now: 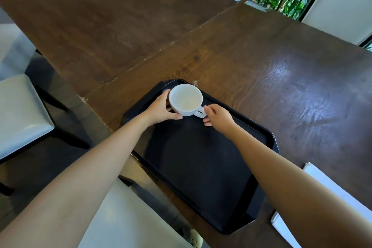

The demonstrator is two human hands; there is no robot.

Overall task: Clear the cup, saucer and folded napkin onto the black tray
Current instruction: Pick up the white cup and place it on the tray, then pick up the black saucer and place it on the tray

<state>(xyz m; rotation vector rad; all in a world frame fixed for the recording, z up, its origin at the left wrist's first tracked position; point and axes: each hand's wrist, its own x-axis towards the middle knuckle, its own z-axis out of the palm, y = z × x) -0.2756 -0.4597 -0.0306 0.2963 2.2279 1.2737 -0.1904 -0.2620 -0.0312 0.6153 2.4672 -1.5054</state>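
A white cup (pixel 185 98) sits at the far corner of the black tray (pixel 201 167), upright, handle pointing to the right. My left hand (pixel 161 110) wraps around the cup's left side. My right hand (pixel 217 116) pinches the cup's handle. A folded white napkin (pixel 322 187) lies on the table to the right of the tray, partly hidden by my right forearm. No saucer is visible in this view.
The tray lies on a dark wooden table (pixel 261 66) whose near-left edge it overhangs. Pale cushioned chairs (pixel 18 110) stand at the left and below the tray. Green plants behind glass are at the far right.
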